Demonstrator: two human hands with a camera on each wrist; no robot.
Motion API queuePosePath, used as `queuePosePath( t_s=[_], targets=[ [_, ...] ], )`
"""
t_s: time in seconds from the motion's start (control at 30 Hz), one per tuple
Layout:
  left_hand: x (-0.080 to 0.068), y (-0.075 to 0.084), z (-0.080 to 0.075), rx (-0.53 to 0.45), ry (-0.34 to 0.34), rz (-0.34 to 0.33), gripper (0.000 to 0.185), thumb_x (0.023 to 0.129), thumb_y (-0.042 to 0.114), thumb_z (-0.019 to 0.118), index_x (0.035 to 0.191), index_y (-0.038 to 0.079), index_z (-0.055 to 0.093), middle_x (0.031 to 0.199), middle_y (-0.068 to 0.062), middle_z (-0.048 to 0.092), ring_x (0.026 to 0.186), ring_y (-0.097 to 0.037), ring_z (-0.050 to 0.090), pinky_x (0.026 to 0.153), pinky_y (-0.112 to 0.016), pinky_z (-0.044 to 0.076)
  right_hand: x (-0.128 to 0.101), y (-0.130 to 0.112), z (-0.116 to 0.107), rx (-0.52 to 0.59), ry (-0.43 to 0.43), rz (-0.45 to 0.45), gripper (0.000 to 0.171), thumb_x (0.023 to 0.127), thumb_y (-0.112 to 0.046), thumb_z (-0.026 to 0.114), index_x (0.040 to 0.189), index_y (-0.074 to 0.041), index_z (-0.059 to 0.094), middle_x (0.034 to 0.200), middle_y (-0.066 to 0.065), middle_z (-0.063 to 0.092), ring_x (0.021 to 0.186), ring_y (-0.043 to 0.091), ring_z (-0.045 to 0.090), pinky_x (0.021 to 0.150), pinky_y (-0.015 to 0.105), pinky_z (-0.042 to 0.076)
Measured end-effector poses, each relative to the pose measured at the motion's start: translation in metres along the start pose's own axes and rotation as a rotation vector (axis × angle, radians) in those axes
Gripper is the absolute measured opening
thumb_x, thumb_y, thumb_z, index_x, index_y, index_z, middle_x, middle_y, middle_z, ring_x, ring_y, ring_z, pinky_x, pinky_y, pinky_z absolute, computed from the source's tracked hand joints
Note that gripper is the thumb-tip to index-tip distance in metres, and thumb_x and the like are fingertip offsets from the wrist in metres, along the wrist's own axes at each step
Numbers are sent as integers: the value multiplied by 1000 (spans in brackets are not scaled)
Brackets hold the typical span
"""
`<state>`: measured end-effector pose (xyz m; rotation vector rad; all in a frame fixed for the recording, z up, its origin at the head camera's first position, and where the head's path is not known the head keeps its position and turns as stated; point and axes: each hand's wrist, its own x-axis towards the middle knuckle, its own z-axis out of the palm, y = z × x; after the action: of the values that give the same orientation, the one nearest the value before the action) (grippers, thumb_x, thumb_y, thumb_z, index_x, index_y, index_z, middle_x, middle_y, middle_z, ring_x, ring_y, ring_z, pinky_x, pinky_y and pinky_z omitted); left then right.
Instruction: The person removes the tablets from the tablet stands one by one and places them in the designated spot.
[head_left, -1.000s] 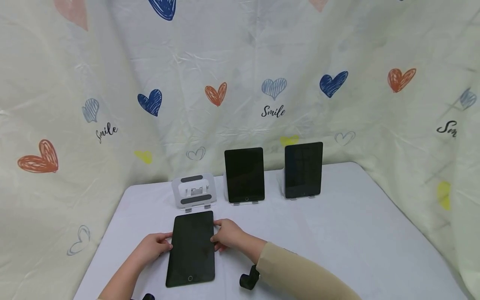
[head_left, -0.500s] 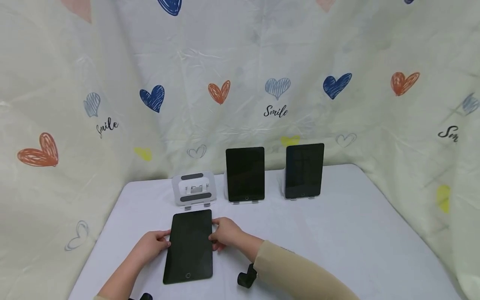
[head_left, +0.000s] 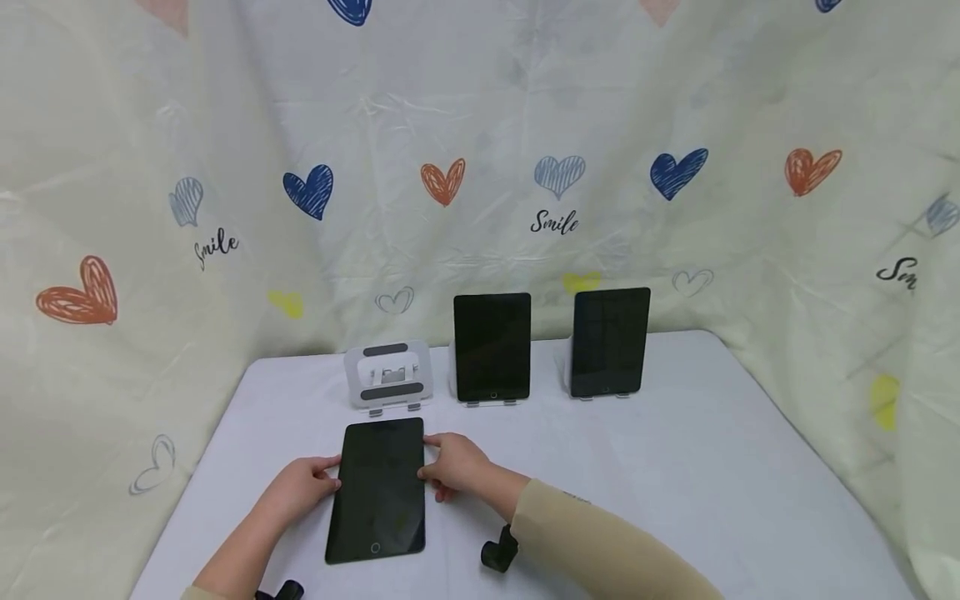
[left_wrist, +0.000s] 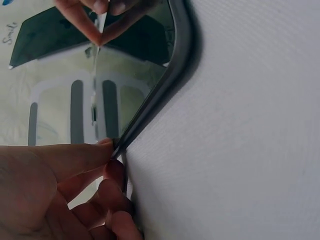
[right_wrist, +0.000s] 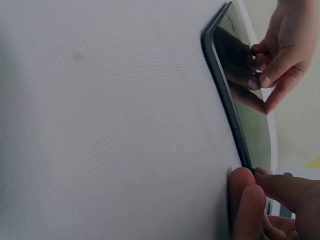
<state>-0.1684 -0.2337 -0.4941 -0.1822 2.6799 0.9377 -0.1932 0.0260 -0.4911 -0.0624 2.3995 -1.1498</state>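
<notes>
At the near left of the table point(head_left: 675, 467), the person's left hand point(head_left: 298, 489) pinches the left long edge of a dark tablet point(head_left: 378, 490), thumb on the glass and fingers curled against the rim; the left wrist view shows those fingertips point(left_wrist: 107, 150) clamped on the edge. The tablet lies on the table near its front edge, left of the middle, home button toward the person. From the wrist views its edges seem slightly raised off the surface, though this cannot be told for sure. The right hand point(head_left: 456, 465) grasps the opposite long edge near the far right corner, thumb on top and fingers at the rim; a beige sleeve point(head_left: 600, 550) covers that forearm.

Just beyond the tablet's far end stands an empty white stand point(head_left: 387, 377) with two grey pads. To its right, toward the table's back edge, a second tablet point(head_left: 492, 347) rests upright on a stand, and further right a third tablet point(head_left: 609, 342) does the same. A heart-printed cloth point(head_left: 555, 192) hangs behind the table.
</notes>
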Motion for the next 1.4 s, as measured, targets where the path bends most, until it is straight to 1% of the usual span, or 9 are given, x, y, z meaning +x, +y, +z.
queuePosePath(
  t_s=[0.13,0.23,0.37,0.6,0.73,0.87,1.07,1.23,1.4],
  targets=[
    [-1,2,-1,26,7,12,47,89,12,70,134,2,61,73,-4,55,65,-19,50,59,-32,40,0,2,-1,-17,-2,-5,63,87,-16,78,145,-15,52,60,8,62,44,18,60,44,27,49],
    [0,1,-1,40,10,23,47,90,13,69,134,1,60,73,-4,56,64,-18,50,59,-32,40,-1,2,-2,-17,3,-12,63,87,-17,78,145,-15,52,60,8,62,44,18,60,44,28,49],
    [1,2,0,54,8,12,46,91,17,68,134,1,60,77,-4,58,68,-19,52,62,-34,42,-4,3,-3,-22,11,-30,62,87,-19,77,144,-13,52,62,7,63,46,19,61,46,29,49],
    [4,6,-3,78,14,-10,45,96,30,63,130,1,63,98,-10,68,85,-23,59,77,-46,51,-6,8,-9,-69,49,-80,57,86,-25,79,138,-16,58,69,1,62,50,19,60,53,29,47],
    [5,9,-3,83,30,-7,48,97,35,61,131,1,62,110,-18,67,97,-30,62,85,-52,50,-6,11,-15,-53,62,-95,54,86,-27,78,136,-16,60,73,1,61,54,20,61,58,31,47],
    [4,14,-2,70,40,-10,51,98,38,60,133,1,60,118,-23,64,104,-34,61,88,-54,50,-7,12,-22,-40,69,-119,53,87,-27,77,136,-15,60,75,1,61,58,20,62,60,32,48],
    [4,25,1,55,73,12,51,98,37,61,135,1,59,118,-22,64,98,-31,61,86,-52,51,-7,15,-35,-16,76,-128,56,87,-26,78,138,-16,58,82,1,61,62,21,63,59,31,50],
    [5,38,5,27,90,47,49,98,35,61,134,2,60,110,-15,66,91,-26,58,82,-48,51,-6,23,-46,-9,88,-129,57,87,-26,78,139,-16,57,86,1,61,65,21,63,59,31,51],
    [6,47,9,6,107,73,45,98,32,61,134,4,61,107,-11,67,90,-25,57,82,-47,49,-9,28,-58,15,98,-137,56,88,-24,76,140,-14,56,89,3,60,66,22,65,59,31,52]
  ],
)
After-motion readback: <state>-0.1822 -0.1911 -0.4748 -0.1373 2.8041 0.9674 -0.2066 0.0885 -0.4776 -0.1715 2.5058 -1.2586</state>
